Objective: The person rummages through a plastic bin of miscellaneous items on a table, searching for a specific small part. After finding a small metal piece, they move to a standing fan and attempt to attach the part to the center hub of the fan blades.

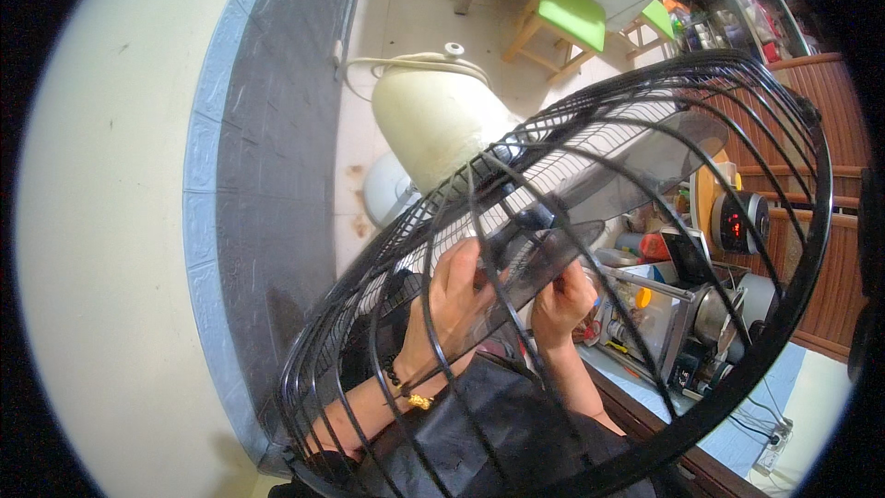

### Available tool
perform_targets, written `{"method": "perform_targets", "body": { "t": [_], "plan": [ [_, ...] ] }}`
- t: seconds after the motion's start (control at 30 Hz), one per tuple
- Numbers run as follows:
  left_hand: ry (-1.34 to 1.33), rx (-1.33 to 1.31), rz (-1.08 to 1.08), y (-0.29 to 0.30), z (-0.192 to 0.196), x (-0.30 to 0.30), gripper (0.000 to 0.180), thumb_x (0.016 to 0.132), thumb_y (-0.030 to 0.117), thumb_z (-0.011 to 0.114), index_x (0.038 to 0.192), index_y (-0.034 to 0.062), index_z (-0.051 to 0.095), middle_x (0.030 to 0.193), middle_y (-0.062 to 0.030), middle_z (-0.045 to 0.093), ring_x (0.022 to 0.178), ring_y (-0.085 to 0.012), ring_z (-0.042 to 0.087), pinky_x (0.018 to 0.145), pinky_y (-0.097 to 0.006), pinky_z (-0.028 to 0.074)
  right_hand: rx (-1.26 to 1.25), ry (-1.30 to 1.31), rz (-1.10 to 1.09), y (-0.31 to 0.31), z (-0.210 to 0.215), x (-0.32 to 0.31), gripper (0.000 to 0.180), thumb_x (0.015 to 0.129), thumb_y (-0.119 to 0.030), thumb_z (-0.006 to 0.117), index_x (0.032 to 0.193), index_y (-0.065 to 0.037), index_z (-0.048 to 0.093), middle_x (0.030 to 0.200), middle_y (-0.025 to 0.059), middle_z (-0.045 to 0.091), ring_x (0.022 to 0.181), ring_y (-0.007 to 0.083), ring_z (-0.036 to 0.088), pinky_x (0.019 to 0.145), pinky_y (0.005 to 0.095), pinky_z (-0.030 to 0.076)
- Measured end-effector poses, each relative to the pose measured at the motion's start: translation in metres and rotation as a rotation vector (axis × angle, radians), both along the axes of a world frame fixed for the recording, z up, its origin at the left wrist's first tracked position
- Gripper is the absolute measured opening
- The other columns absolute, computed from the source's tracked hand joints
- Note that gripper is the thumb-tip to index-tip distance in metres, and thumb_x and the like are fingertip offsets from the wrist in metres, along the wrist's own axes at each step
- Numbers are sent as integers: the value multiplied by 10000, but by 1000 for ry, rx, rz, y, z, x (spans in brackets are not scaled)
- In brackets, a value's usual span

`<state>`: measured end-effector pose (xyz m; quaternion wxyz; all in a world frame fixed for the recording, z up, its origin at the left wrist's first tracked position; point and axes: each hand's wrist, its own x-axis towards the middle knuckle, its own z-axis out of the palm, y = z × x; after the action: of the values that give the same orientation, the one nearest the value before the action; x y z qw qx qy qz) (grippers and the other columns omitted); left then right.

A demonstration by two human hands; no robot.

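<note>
An electric fan fills the middle of the view, tilted, with a black wire guard [804,263], a cream motor housing [429,116] and smoky translucent blades [636,171]. Both my hands show through the guard's wires, close to the hub [535,215]. My left hand [450,300] is closed, its fingers bent beside the lower blade, which partly covers it; a dark bead bracelet with a gold charm circles that wrist. On the other side of this blade my right hand [560,303] is closed, thumb and fingers pinched together. What either hand grips is hidden.
A pale cord [369,62] loops over the housing. Behind it, a round light-coloured base [383,189] rests on the tiled floor. Green-topped stools [570,14] stand by a covered table. At right, a cluttered shelf holds a round device [740,222] with a lit display. A dark wall panel [277,175] runs along the left.
</note>
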<state>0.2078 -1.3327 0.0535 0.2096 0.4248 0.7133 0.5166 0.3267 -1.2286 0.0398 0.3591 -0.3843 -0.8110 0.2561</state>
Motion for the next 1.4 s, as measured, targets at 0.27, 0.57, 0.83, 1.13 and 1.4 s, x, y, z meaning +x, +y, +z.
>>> {"method": "perform_targets", "body": {
  "t": [0.27, 0.57, 0.83, 1.13, 1.4],
  "plan": [
    [100, -60, -45, 0, 9, -6, 466, 826, 61, 664, 1225, -8, 433, 1144, -220, 548, 903, -354, 640, 679, -382, 552, -191, 89, 7, -7, 13, -7, 152, 781, 43, 679, 922, 17, 629, 779, 124, 630, 686, 175, 641, 606, 272, 513],
    [199, 38, -104, 3, 11, -11, 493, 829, 75, 668, 1247, -12, 423, 1163, -235, 519, 948, -341, 631, 725, -372, 556, 318, 35, 57, 3, 6, -8, 219, 719, 72, 690, 918, -7, 647, 882, 139, 667, 729, 255, 655, 634, 308, 528],
    [-55, -29, 21, 0, 6, 1, 493, 824, 86, 665, 1242, -12, 423, 1171, -211, 537, 946, -335, 626, 730, -360, 556, -110, 214, -30, -5, 4, -2, 200, 715, 68, 677, 909, 19, 670, 919, 119, 674, 778, 163, 638, 688, 225, 472],
    [38, -27, -143, 1, -1, -12, 290, 839, 79, 628, 1111, 10, 557, 1026, -179, 601, 875, -319, 618, 743, -389, 519, -275, 374, 10, -12, 4, -6, 151, 784, 93, 638, 931, 58, 636, 1010, 125, 632, 914, 167, 601, 776, 244, 470],
    [111, -24, -126, 3, 11, -14, 444, 800, 48, 682, 1185, -43, 482, 1102, -177, 566, 800, -233, 654, 673, -311, 555, -203, 323, -3, -12, 3, -4, 235, 726, 47, 726, 948, 61, 648, 1022, 139, 626, 953, 207, 601, 808, 284, 477]
  ]
}}
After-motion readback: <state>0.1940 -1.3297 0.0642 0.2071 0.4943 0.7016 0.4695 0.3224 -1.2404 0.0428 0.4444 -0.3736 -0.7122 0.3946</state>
